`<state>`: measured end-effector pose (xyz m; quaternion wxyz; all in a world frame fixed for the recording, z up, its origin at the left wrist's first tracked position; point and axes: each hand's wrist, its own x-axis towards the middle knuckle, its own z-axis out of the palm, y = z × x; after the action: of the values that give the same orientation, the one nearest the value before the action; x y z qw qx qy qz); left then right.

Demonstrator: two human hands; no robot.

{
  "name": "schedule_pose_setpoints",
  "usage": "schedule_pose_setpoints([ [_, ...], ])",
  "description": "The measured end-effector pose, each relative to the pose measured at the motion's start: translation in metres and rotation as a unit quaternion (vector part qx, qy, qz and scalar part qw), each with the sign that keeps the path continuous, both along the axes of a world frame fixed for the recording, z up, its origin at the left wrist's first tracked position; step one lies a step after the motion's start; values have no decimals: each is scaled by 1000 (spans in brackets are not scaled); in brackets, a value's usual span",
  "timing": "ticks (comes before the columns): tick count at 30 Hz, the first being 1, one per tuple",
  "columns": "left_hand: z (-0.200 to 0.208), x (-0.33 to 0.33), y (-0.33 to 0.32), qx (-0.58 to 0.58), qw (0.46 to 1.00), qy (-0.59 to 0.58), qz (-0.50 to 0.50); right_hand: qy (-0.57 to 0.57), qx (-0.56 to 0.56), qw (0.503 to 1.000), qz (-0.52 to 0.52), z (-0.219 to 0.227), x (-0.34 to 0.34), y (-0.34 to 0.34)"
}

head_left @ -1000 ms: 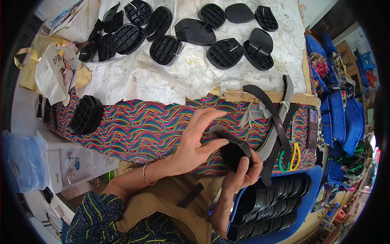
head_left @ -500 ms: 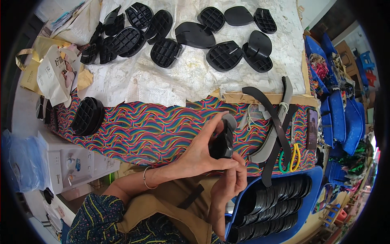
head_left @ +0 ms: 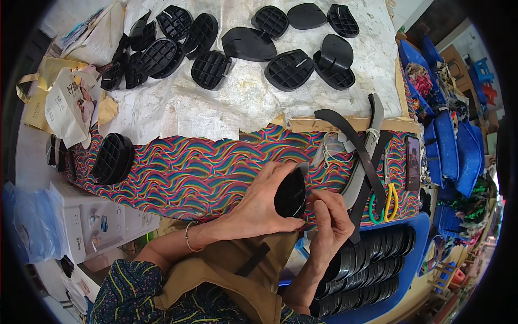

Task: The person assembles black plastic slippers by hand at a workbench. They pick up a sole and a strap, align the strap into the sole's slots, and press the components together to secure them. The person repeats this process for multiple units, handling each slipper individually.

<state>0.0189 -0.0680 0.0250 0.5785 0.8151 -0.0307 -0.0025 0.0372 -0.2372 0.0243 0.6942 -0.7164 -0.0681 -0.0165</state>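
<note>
We have one head view, looking steeply down from close above onto the worktop (head_left: 216,173), its fisheye rim bending edges; our forearms enter from below.

**Hands and forearms, head view**

Both forearms are seen entering from the lower edge and converging near the centre. The left forearm is angled up and to the right; a thin bracelet is worn at the wrist. The left hand (head_left: 261,202) is held palm down, fingers curled and closed in a grasp, with the thumb set along the lower side. The right forearm rises more steeply. The right hand (head_left: 329,224) is held just beside the left, fingers bent inward, thumb and forefinger pinched together at the left hand's fingertips.
</note>
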Motion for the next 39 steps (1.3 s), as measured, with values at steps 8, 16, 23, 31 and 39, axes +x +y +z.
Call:
schedule_pose_setpoints([
  [8, 1, 0, -1, 41, 999, -6, -12, -33, -7, 999, 16, -5, 0, -1],
  [16, -1, 1, -1, 68, 997, -25, -16, 2, 17, 997, 73, -2, 12, -10],
  [23, 1, 3, 1, 112, 992, -39, -46, 52, 90, 983, 152, -12, 20, -16],
  [31, -3, 5, 3, 110, 991, -58, -54, 104, 132, 974, 153, -14, 15, -16],
  [39, 1, 6, 3, 107, 991, -45, -62, 42, 112, 990, 74, -13, -1, -6],
])
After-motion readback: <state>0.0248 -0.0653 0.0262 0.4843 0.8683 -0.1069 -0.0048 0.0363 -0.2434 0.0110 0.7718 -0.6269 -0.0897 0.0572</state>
